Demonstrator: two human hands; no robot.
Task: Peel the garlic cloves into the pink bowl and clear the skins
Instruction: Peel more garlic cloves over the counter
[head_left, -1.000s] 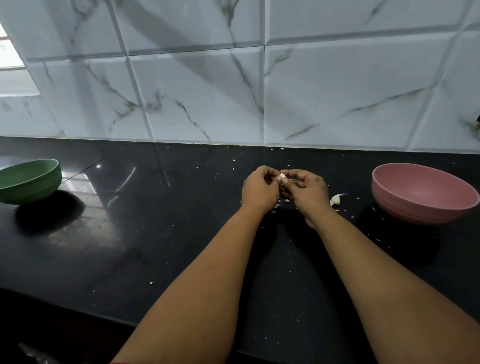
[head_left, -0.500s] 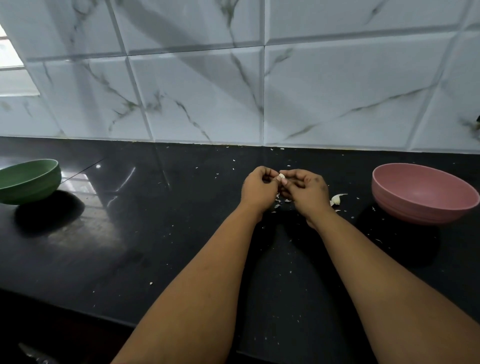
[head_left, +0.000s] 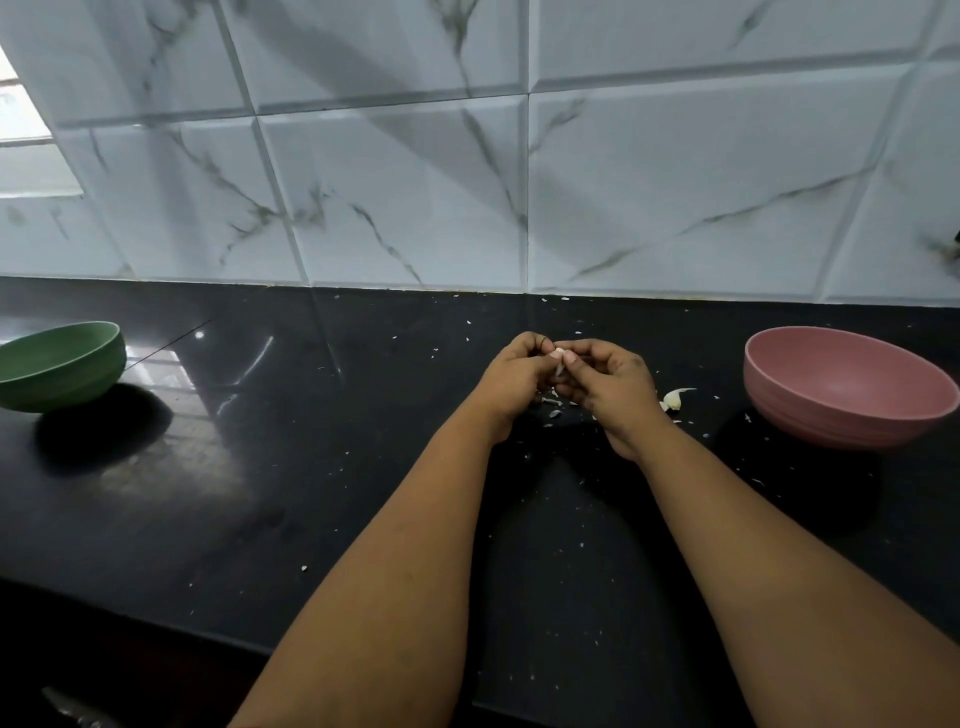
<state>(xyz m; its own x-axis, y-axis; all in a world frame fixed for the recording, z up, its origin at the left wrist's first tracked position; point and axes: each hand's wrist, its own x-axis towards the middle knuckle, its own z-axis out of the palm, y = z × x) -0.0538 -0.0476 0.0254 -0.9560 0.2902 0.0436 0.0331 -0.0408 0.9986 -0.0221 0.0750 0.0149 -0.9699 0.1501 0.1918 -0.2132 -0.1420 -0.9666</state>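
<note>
Both hands meet above the black counter (head_left: 270, 509): left hand (head_left: 511, 382) and right hand (head_left: 610, 382) pinch one garlic clove (head_left: 559, 355) between curled fingertips (grip tight). Loose skins (head_left: 551, 402) lie beneath; pink bowl (head_left: 847, 387) sits well right, another clove (head_left: 674, 399) beside the right wrist.

You have two bowls on the counter: one green bowl (head_left: 61, 364), one pink bowl (head_left: 844, 385). Garlic cloves visible: two, one clove in your fingers (head_left: 559, 354), one loose clove (head_left: 673, 399). Skin flakes (head_left: 551, 414): too many to count.
</note>
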